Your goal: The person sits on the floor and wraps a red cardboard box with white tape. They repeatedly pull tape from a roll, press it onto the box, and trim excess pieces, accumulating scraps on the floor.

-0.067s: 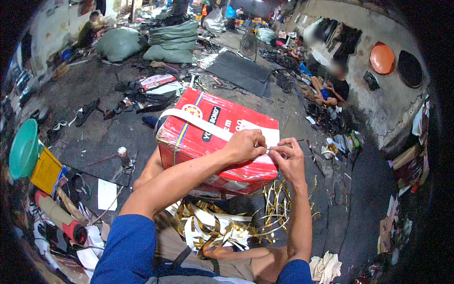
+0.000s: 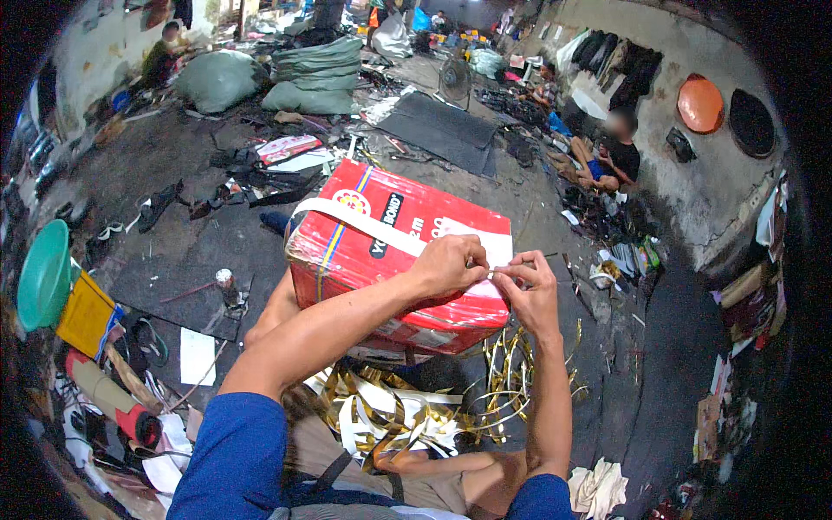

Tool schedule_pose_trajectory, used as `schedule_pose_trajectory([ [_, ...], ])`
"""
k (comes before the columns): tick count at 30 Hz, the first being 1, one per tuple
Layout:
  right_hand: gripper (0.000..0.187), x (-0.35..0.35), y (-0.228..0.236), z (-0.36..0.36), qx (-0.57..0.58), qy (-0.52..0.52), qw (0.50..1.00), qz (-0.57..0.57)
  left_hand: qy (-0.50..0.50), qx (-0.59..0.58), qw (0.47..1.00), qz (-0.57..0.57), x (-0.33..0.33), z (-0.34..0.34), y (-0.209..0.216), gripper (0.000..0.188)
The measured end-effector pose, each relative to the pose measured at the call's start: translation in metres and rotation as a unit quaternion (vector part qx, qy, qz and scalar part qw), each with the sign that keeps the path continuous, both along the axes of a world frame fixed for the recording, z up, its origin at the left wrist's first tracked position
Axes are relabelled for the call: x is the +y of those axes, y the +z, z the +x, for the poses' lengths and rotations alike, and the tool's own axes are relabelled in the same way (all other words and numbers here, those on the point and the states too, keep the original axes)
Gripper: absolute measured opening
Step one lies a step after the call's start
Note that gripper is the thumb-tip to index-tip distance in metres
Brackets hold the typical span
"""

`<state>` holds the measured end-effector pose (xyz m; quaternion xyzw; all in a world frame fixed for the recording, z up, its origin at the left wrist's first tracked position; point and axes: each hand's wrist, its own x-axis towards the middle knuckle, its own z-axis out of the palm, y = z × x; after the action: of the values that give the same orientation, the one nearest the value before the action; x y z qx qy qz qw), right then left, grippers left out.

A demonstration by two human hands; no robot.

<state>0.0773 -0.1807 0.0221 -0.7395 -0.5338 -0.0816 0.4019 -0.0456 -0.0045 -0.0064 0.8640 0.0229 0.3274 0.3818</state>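
Observation:
A red carton (image 2: 351,270) with a yellow-and-blue stripe stands before me. Across its top runs a narrow white strip (image 2: 362,223) that passes under my left hand (image 2: 452,263). The fingers of that hand are closed in a pinch at the carton's right part. Right beside it, my right hand (image 2: 530,286) pinches a small white end that looks like part of the same strip. The two sets of fingertips nearly meet; exactly how the strip lies between them is partly hidden. Below the carton, in my lap, lies a tangle of gold and white strips (image 2: 394,416).
To the left are a green basin (image 2: 45,273), a yellow panel (image 2: 87,312) and a roll of material (image 2: 108,394). Farther off lie a dark sheet (image 2: 438,134), large grey-green sacks (image 2: 316,78) and a fan (image 2: 454,84). Another person (image 2: 617,156) sits by the right wall among scraps.

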Motion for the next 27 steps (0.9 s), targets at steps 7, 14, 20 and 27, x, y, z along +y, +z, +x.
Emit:
schedule_pose_trajectory([
  [7,0.015,0.016,-0.012,0.001,0.091,-0.034,0.995,0.031,0.042,0.018,0.999,0.015,0.002,0.001,0.008,0.014],
  [14,0.023,0.025,-0.023,0.013,0.305,0.043,0.949,0.063,0.026,0.103,0.991,0.080,0.007,0.021,0.024,0.012],
  [20,0.031,0.016,-0.035,0.006,0.302,-0.078,0.948,0.067,-0.079,0.054,0.993,0.076,0.025,0.033,0.017,0.017],
  [27,0.030,0.015,-0.044,0.016,0.239,-0.053,0.967,0.075,-0.092,-0.049,0.994,0.021,0.006,0.035,0.010,0.012],
])
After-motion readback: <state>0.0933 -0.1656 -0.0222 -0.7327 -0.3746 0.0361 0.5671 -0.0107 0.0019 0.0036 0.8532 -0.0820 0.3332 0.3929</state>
